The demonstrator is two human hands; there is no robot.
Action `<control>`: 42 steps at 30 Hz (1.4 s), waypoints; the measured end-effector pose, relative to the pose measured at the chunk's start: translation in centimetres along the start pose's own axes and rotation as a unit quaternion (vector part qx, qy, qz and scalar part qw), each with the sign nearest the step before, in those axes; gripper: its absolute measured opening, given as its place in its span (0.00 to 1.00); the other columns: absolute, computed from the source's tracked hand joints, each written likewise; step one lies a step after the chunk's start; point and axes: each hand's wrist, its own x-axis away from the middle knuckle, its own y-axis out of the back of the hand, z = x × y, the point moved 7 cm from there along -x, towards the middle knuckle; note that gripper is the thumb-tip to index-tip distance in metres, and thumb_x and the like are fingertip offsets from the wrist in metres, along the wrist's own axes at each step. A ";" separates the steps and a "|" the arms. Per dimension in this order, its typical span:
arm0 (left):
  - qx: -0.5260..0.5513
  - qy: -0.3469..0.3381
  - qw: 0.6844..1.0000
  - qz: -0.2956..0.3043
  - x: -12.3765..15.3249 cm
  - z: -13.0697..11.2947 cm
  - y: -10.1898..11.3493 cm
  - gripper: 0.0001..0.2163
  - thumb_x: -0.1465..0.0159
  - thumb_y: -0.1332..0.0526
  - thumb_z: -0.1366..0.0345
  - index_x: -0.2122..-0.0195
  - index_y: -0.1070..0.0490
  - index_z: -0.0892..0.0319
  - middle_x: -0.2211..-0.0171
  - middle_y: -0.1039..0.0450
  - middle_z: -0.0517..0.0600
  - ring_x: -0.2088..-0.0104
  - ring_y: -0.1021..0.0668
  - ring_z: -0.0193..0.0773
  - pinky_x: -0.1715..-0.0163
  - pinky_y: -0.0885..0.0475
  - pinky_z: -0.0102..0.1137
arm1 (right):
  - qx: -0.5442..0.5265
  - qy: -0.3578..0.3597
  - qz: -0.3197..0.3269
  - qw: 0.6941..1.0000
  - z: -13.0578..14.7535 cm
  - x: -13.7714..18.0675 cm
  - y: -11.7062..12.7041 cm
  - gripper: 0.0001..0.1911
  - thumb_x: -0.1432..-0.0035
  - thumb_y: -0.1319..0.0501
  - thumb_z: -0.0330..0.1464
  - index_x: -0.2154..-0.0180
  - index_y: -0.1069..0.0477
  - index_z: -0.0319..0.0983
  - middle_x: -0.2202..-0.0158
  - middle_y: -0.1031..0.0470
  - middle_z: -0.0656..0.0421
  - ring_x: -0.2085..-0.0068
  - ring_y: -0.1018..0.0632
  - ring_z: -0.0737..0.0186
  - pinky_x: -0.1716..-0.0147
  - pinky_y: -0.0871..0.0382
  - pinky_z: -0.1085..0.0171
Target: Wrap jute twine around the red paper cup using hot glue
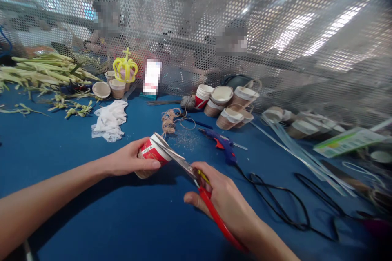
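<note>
My left hand (134,158) is wrapped round a red and white paper cup (155,151), tilted so its open rim faces right and up. Around the cup's lower part is a brownish wrapping. My right hand (219,189) grips a pair of scissors (211,208) with red handles. The parted blades lie at the cup's rim, one seeming to reach inside it. Whether they touch the paper I cannot tell. Just beyond the cup, a loose coil of brown twine (169,121) rests on the blue table (122,220).
A blue glue gun (222,142) with a black cord lies to the right, near clear glue sticks (294,151). Several twine-wrapped cups (229,117) stand behind. White cloth (110,120), a yellow crown (125,67) and dried husks (45,69) are left. A perforated metal screen (183,20) rises behind.
</note>
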 end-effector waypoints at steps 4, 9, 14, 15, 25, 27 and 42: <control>0.003 -0.010 1.000 0.001 -0.1 0.0 0.0 0.20 0.50 0.35 0.59 0.60 0.38 0.62 0.74 0.35 0.45 0.77 0.35 0.28 0.79 0.39 0.23 | 0.003 -0.004 -0.002 1.000 0.1 0.0 0.0 0.14 0.52 0.38 0.40 0.65 0.36 0.39 0.74 0.31 0.62 0.75 0.32 0.66 0.75 0.37 0.67; -0.007 -0.022 1.000 -0.002 -0.2 0.0 -0.1 0.22 0.51 0.35 0.59 0.58 0.39 0.62 0.74 0.36 0.45 0.77 0.36 0.28 0.80 0.40 0.23 | 0.006 -0.014 -0.003 1.000 0.2 0.2 0.2 0.11 0.51 0.40 0.39 0.67 0.36 0.40 0.76 0.32 0.63 0.76 0.33 0.67 0.76 0.38 0.68; -0.011 -0.024 1.000 -0.012 -0.2 0.0 0.2 0.22 0.51 0.35 0.60 0.57 0.40 0.62 0.74 0.34 0.45 0.78 0.34 0.29 0.79 0.37 0.24 | 0.001 -0.030 0.000 1.000 -0.1 0.3 0.2 0.11 0.51 0.41 0.39 0.67 0.36 0.40 0.78 0.32 0.64 0.78 0.33 0.67 0.78 0.39 0.69; -0.019 -0.027 0.999 -0.026 -0.3 0.0 0.5 0.23 0.51 0.35 0.60 0.56 0.39 0.62 0.72 0.33 0.46 0.76 0.32 0.30 0.76 0.36 0.26 | -0.001 -0.035 -0.011 0.999 -0.4 0.2 0.3 0.12 0.50 0.41 0.40 0.66 0.36 0.40 0.77 0.32 0.64 0.78 0.33 0.67 0.78 0.39 0.69; -0.017 -0.108 0.991 -0.076 -0.1 -1.5 2.0 0.30 0.55 0.32 0.68 0.50 0.41 0.57 0.58 0.29 0.54 0.58 0.27 0.45 0.59 0.33 0.37 | 0.021 -0.166 -0.121 0.978 -4.7 -0.9 3.0 0.16 0.50 0.44 0.43 0.62 0.37 0.39 0.78 0.30 0.62 0.77 0.28 0.61 0.77 0.36 0.65; -0.023 -0.118 0.990 -0.073 0.0 -1.4 1.9 0.31 0.54 0.32 0.69 0.49 0.42 0.56 0.57 0.30 0.54 0.58 0.27 0.45 0.58 0.33 0.37 | 0.041 -0.183 -0.120 0.975 -5.3 -0.9 3.4 0.17 0.51 0.43 0.43 0.62 0.36 0.39 0.77 0.29 0.61 0.76 0.27 0.59 0.76 0.36 0.65; -0.123 -0.213 0.957 -0.154 0.9 -2.9 2.1 0.31 0.53 0.33 0.68 0.48 0.44 0.56 0.52 0.35 0.55 0.52 0.31 0.47 0.51 0.37 0.38 | 0.238 -0.209 0.115 0.941 -5.0 -0.2 0.8 0.17 0.46 0.47 0.38 0.56 0.33 0.37 0.69 0.24 0.51 0.65 0.23 0.47 0.73 0.38 0.61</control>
